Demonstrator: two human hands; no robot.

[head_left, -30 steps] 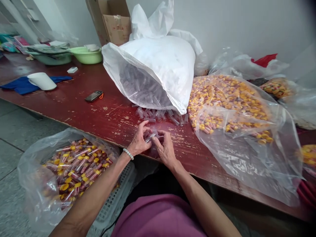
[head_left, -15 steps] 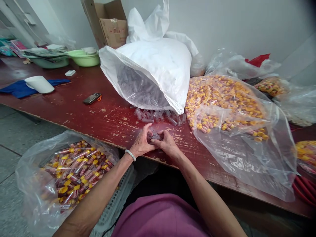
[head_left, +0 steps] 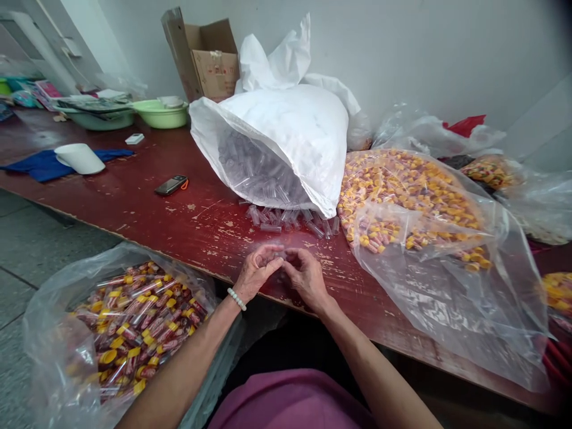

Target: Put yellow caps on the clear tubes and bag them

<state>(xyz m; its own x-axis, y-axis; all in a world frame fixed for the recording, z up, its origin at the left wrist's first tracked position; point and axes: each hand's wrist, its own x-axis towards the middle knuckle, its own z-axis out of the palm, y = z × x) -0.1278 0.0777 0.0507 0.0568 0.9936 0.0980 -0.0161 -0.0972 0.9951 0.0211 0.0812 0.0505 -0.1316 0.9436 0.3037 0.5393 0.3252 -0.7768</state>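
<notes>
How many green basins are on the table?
2: the lighter green basin stands left of the cardboard box; the duller basin, with papers on it, is further left. Others may be hidden.

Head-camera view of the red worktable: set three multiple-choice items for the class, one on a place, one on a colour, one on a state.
1. Where does the phone lie?
A. on the table
B. in a basin
C. on the floor

2. What colour are the caps in the bag of filled tubes at the person's left?
A. blue
B. yellow
C. white

3. How is the white sack?
A. tied shut
B. folded flat
C. open, clear tubes spilling out

Answers:
1 A, it rests on the red tabletop left of the sack.
2 B, yellow caps show through the plastic.
3 C, its mouth gapes over loose tubes by the left hand and right hand.
</notes>
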